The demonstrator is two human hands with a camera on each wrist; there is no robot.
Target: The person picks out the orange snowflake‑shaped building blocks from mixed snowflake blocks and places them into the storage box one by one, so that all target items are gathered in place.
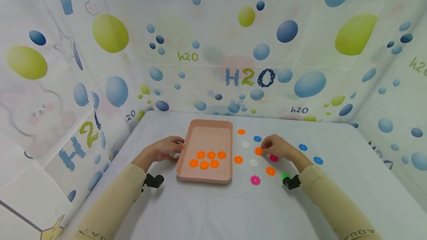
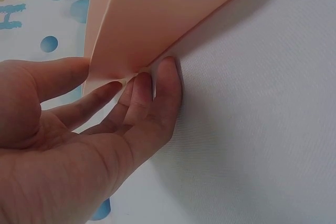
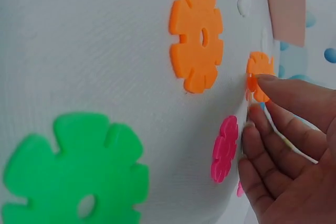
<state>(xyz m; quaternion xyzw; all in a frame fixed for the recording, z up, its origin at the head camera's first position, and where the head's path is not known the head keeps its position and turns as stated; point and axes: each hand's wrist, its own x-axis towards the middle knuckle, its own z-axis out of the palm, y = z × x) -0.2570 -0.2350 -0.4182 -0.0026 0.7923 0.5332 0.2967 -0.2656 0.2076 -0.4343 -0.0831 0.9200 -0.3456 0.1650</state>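
Note:
A shallow pink tray [image 1: 210, 134] lies on the white table, with several orange snowflake discs [image 1: 211, 155] inside in two rows. My left hand [image 1: 165, 149] holds the tray by its left side; in the left wrist view the thumb lies against the wall and the fingers curl at the lower edge. Right of the tray, my right hand [image 1: 277, 147] pinches an orange snowflake disc [image 3: 259, 65] at the tabletop. Close beneath that hand is a pink disc [image 3: 224, 149]. Another orange disc [image 3: 196, 38] and a green disc [image 3: 76, 169] lie nearer the right wrist.
White discs [image 1: 253, 163], a blue disc [image 1: 257, 138], a pink disc [image 1: 255, 180] and more orange discs [image 1: 238, 159] are scattered between the tray and my right arm. Two blue discs [image 1: 318, 160] lie beyond that arm. A patterned curtain [image 1: 213, 47] surrounds the table.

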